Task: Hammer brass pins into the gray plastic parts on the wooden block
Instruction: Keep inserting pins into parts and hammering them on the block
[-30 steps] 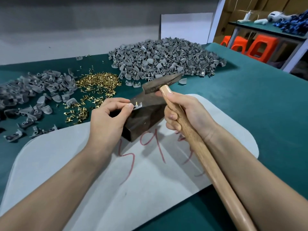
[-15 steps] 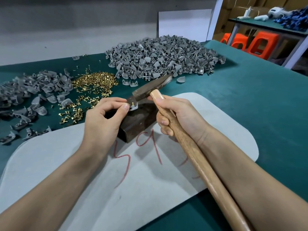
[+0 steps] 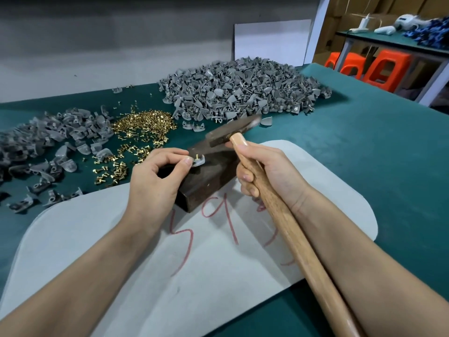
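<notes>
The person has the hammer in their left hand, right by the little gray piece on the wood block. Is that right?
No, the hammer is in the right hand, as the head view shows. It is by the little gray piece on the wood block; the left hand pinches that piece.

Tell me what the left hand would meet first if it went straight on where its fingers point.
The gray plastic part its fingers pinch on the wooden block; beyond it probably the hammer head, though depth is unclear.
</notes>
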A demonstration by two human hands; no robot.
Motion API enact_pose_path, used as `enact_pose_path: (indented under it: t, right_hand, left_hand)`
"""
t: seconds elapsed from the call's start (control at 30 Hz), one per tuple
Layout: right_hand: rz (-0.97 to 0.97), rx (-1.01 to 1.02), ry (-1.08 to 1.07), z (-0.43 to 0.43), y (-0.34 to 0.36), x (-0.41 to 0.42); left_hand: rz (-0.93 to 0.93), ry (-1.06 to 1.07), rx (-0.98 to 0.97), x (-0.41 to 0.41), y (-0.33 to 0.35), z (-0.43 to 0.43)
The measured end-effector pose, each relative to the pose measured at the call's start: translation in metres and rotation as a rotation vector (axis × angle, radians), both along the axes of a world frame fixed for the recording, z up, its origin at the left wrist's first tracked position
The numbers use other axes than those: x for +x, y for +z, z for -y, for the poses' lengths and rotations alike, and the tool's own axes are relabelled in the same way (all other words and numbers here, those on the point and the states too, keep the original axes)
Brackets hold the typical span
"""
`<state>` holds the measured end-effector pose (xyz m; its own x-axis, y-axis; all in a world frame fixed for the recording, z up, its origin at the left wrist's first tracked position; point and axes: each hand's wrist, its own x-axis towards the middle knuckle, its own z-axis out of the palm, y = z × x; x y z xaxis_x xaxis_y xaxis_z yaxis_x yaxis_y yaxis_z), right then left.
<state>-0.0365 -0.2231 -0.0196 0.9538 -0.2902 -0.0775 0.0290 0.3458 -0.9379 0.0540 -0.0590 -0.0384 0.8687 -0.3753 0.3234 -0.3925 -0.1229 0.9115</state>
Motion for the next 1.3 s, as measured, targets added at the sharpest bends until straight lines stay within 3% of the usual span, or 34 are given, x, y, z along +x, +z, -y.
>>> enact_pose_path:
  t: [0.13,0.23,0.33,0.43,0.53,0.67,0.8,1.03,1.13,1.23,1.3]
  right_hand:
    - [-0.042,0.192,0.029,0.013,-0.002,0.001]
    - [-0.022,0.267,0.041,0.017,-0.002,-0.001]
    - [-0.037,0.249,0.003,0.016,-0.003,-0.002]
    - [-0.073,0.064,-0.166,0.012,-0.003,-0.004]
    - [-0.091,-0.109,-0.298,0.004,-0.001,-0.007]
    - [-0.119,-0.153,-0.399,0.001,0.004,-0.006]
    - [-0.138,-0.146,-0.419,0.0,0.004,-0.006]
    - [-0.219,-0.301,-0.49,0.008,-0.003,-0.003]
    - [-0.279,-0.561,-0.578,0.017,-0.008,-0.002]
    - [-0.342,-0.81,-0.66,0.022,-0.011,-0.004]
    - [-0.359,-0.874,-0.663,0.023,-0.012,-0.005]
  left_hand:
    - [0.058,-0.03,0.131,0.005,0.033,0.01]
    - [0.048,0.062,0.198,0.053,0.075,0.035]
    - [-0.024,0.193,0.554,0.113,0.085,0.033]
    - [0.031,0.285,1.023,0.153,0.06,-0.019]
    - [-0.057,0.391,1.23,0.167,0.035,-0.077]
    - [0.074,0.517,1.169,0.156,0.02,-0.105]
    - [0.191,0.514,1.06,0.148,0.02,-0.102]
    - [0.219,0.491,0.865,0.138,0.038,-0.093]
    - [0.096,0.35,0.594,0.12,0.055,-0.073]
    - [-0.088,0.06,0.265,0.078,0.07,-0.041]
    - [-0.056,-0.12,0.233,0.05,0.075,-0.019]
